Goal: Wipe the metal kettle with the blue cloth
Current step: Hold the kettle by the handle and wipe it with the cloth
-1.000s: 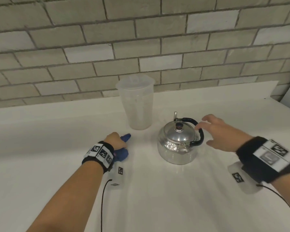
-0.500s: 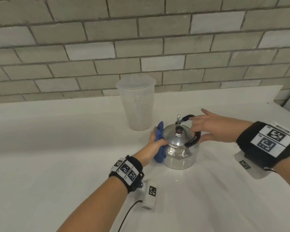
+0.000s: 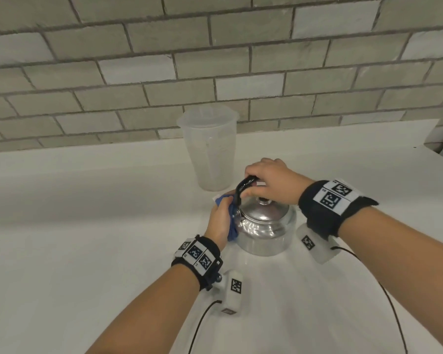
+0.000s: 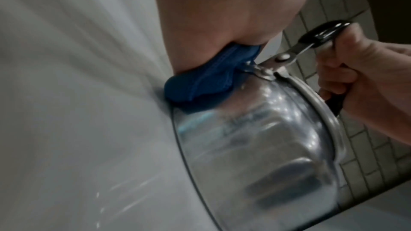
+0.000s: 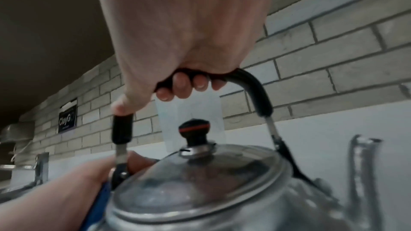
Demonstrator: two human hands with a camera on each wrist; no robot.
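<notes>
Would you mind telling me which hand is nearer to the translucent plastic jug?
Right. The right hand grips the kettle handle just in front of the jug; the left hand presses the blue cloth lower on the kettle's side.

The kettle [image 3: 265, 227] was shiny silver with a black handle [image 3: 244, 188]; its lid knob [image 5: 193, 130] was black with a red band. The cloth [image 4: 195, 83] was blue, the tabletop [image 3: 87, 226] white, the brick wall [image 3: 215, 60] grey.

Polished, mirror-glossy metal is seen on the kettle [image 3: 266, 226] — soft woven cloth [image 4: 195, 85] in blue; the counter [image 3: 87, 226] is matt white.
</notes>
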